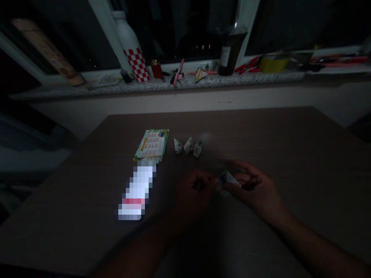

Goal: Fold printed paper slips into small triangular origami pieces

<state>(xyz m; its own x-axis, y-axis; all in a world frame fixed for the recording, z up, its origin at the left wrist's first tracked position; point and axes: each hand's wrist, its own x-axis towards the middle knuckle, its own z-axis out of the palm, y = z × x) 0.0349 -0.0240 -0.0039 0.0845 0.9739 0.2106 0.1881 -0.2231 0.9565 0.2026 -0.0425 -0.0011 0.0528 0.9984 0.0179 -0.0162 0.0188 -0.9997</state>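
Note:
A small folded piece of printed paper (228,178) is held between both hands above the front of the table. My left hand (195,189) pinches its left corner with thumb and forefinger. On the other side my right hand (256,185) grips the paper between thumb and fingers. Beyond the hands, three small folded paper shapes (188,146) stand in a row on the table. Left of them lies a stack of printed calendar sheets (152,143). The room is dim, so the paper's folds are hard to make out.
A lit phone (137,189), its screen blurred, lies on the wooden table (261,131) left of my hands. Along the stone windowsill (162,85) stand a red-checked white bottle (135,58), a red jar (156,69), a dark bottle (228,56) and another folded paper (200,74).

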